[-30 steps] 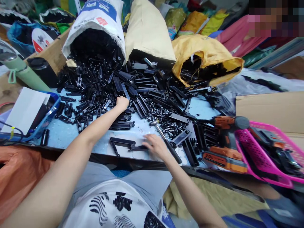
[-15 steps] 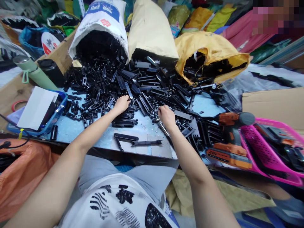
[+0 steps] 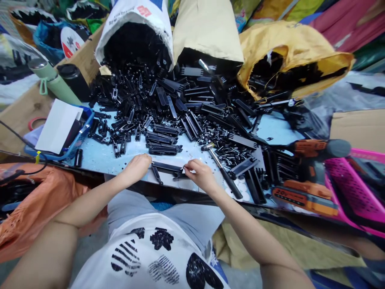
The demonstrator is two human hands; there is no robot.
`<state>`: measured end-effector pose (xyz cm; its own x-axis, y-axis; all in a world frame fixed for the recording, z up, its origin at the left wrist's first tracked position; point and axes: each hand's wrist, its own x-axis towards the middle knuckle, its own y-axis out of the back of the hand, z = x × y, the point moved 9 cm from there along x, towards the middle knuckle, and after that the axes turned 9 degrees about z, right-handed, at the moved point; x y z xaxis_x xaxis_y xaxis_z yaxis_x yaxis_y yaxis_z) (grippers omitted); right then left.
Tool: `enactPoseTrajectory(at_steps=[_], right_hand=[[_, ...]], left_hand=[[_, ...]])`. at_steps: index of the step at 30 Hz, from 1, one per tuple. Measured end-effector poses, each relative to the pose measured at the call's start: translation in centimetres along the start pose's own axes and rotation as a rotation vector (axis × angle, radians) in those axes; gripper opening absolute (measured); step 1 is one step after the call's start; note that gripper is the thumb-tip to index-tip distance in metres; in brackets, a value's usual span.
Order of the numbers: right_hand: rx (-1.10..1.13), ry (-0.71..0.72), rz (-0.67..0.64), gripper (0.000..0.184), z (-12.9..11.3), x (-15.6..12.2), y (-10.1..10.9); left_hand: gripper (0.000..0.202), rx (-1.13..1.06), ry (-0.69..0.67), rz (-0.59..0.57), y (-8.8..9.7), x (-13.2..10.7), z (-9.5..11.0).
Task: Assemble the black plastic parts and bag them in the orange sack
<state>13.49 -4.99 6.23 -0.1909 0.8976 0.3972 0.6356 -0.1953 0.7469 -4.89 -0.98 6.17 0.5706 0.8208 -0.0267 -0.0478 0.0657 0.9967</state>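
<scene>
A black hinged plastic arm [image 3: 168,167] lies on the bench edge in front of me, one thinner link angled down from its left end. At that left end my left hand [image 3: 138,166] is closed, fingertips against the joint; whatever they pinch is hidden. My right hand [image 3: 199,173] pinches at the arm's right end, thumb and forefinger together on something too small to name. Just beyond lies a stack of similar black arms [image 3: 164,140]. To the right rests a hammer [image 3: 221,167], beside a scatter of small metal pins and black pieces [image 3: 228,151].
Black parts spill from a white sack [image 3: 105,34], a cream sack [image 3: 207,28] and a yellow sack [image 3: 288,36]. An orange cordless drill [image 3: 306,192] and pink basket [image 3: 351,192] stand right. A blue basket [image 3: 87,128], green bottle [image 3: 64,88] and black cup [image 3: 73,80] stand left.
Both hands have come back from the piles of small parts toward me, to the two ends of the black hinged arm. The hammer, partly hidden before, now shows whole.
</scene>
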Motion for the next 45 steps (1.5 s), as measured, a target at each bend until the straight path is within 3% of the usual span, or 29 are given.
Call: enactPoseTrajectory(at_steps=[5, 9, 12, 14, 16, 20, 26, 30, 34, 38, 41, 43, 45], right_hand=[[-0.133, 0.118, -0.157, 0.018, -1.6, -0.3, -1.2], [-0.105, 0.132, -0.113, 0.024, -1.0, -1.3, -1.3], [-0.035, 0.131, -0.089, 0.032, 0.8, -2.8, -1.8], [-0.031, 0.131, -0.109, 0.040, 2.1, -3.8, -2.6], [-0.066, 0.136, -0.125, 0.044, 3.0, -4.4, -3.2], [-0.225, 0.227, -0.181, 0.044, 3.4, -4.5, -3.3], [-0.457, 0.177, -0.144, 0.057, 5.0, -3.3, -2.1], [-0.383, 0.156, -0.110, 0.060, 3.9, -2.2, -2.2], [-0.212, 0.248, -0.120, 0.060, 0.0, -1.1, -0.6], [0.232, 0.379, -0.188, 0.057, -6.3, -1.4, 2.7], [0.634, 0.422, -0.215, 0.053, -10.4, -2.5, 3.6], [0.839, 0.416, -0.119, 0.054, -11.8, -3.2, 3.0], [0.867, 0.287, 0.104, 0.062, -11.2, -3.4, 1.2]], left_hand=[[0.022, 0.086, -0.137, -0.023, 0.2, 0.6, 2.5], [0.019, -0.002, -0.098, -0.067, -2.1, 1.0, 1.4], [0.023, -0.030, -0.096, 0.062, -2.3, 0.9, 1.1], [0.039, -0.040, -0.201, 0.222, -1.5, 0.7, 2.5], [0.051, -0.061, -0.354, 0.305, -1.4, 0.3, 4.9], [0.072, -0.027, -0.468, 0.251, -3.3, 0.8, 7.6], [0.069, 0.041, -0.563, 0.320, -4.4, 0.6, 7.0], [0.050, -0.036, -0.466, 0.402, -4.3, 1.4, 5.5], [0.053, -0.217, -0.372, 0.467, -2.1, 1.3, 4.9], [0.056, -0.595, -0.455, 0.527, 3.6, -2.5, 6.7], [0.058, -0.949, -0.478, 0.548, 7.3, -5.4, 8.8], [0.059, -1.124, -0.475, 0.619, 8.5, -6.7, 9.8], [0.062, -1.173, -0.430, 0.726, 8.4, -7.3, 10.1]])
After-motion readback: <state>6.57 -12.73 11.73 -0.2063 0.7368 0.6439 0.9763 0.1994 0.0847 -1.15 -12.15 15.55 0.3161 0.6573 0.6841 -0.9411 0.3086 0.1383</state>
